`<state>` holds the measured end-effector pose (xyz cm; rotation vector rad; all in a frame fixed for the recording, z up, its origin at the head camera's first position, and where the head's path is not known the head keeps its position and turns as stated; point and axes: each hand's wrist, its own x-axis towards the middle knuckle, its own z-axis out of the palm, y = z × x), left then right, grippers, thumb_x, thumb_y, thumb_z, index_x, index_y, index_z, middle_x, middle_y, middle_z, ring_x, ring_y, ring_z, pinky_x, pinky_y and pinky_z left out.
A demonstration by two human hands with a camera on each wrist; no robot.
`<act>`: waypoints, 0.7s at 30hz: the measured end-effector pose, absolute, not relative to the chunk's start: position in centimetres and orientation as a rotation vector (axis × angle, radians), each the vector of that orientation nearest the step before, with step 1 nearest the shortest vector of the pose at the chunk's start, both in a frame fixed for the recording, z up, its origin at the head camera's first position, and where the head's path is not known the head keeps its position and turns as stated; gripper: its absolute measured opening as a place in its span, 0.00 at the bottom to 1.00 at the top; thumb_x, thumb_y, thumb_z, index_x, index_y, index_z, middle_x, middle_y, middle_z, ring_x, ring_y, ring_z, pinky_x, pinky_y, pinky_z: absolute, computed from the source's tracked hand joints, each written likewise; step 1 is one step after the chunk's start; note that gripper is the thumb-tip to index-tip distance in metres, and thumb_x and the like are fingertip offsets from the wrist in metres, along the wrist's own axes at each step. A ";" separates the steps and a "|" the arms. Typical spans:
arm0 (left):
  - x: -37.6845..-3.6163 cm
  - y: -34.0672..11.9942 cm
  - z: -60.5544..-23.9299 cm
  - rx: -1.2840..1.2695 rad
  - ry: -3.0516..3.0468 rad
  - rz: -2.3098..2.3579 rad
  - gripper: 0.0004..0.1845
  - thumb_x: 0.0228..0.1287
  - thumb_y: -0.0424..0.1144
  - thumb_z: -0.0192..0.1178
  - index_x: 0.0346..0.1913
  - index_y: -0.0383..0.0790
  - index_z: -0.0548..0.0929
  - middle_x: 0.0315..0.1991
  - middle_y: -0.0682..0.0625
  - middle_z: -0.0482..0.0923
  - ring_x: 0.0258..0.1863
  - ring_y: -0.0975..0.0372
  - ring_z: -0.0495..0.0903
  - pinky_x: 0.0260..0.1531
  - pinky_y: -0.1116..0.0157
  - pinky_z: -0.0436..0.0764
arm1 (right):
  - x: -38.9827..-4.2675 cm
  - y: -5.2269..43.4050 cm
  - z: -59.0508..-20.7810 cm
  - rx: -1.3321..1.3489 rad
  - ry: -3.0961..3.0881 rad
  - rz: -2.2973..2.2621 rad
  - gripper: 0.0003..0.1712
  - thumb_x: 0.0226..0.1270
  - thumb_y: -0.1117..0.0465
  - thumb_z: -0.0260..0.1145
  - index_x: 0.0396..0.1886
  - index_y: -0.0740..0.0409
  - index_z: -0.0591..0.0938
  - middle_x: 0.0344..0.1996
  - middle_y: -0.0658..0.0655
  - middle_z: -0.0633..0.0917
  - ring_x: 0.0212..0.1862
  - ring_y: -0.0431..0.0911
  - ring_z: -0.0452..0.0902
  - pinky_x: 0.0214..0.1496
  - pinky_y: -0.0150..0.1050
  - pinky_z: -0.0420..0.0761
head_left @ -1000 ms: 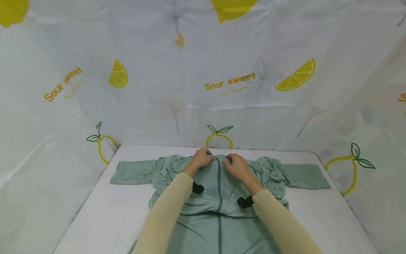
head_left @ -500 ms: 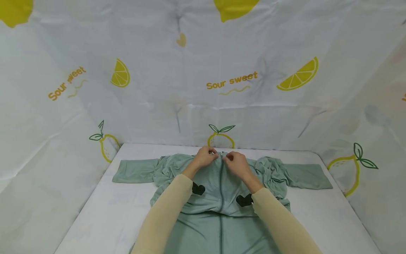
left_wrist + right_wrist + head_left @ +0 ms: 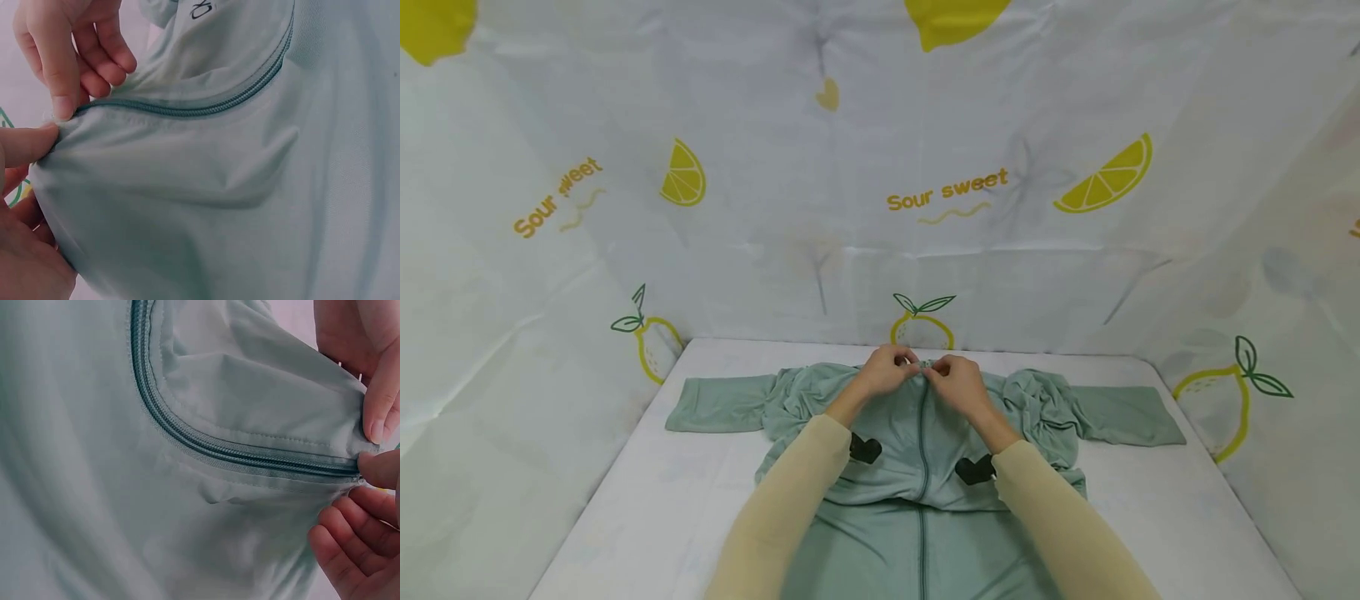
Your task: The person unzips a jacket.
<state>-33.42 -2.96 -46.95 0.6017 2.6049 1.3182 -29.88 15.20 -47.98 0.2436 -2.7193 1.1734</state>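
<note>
A pale green zip-up jacket lies front up, its sleeves spread to both sides. The long zipper runs down its middle, both rows of teeth together where they show. At the top edge, my left hand pinches the fabric beside the zipper's end. My right hand pinches the zipper's top end, close against the left fingertips. In the right wrist view a small metal piece peeks out under the right thumb. The left thumb presses on the jacket's edge in the left wrist view.
The jacket lies on a white table. Behind it and at both sides hangs a white curtain printed with lemons. A dark heart-shaped piece shows beside the left cuff, another dark piece beside the right cuff.
Both hands have moved together at the zipper's top end. The right hand's fingers, spread a second ago, have closed to pinch there. The jacket has hardly moved.
</note>
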 end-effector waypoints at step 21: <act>-32.7 -2.5 -46.7 0.627 2.724 1.398 0.08 0.75 0.35 0.58 0.40 0.38 0.87 0.36 0.48 0.83 0.32 0.60 0.77 0.35 0.63 0.78 | -29.4 14.8 -48.0 0.225 -2.673 1.323 0.09 0.71 0.64 0.67 0.31 0.65 0.86 0.24 0.57 0.84 0.23 0.44 0.74 0.28 0.39 0.74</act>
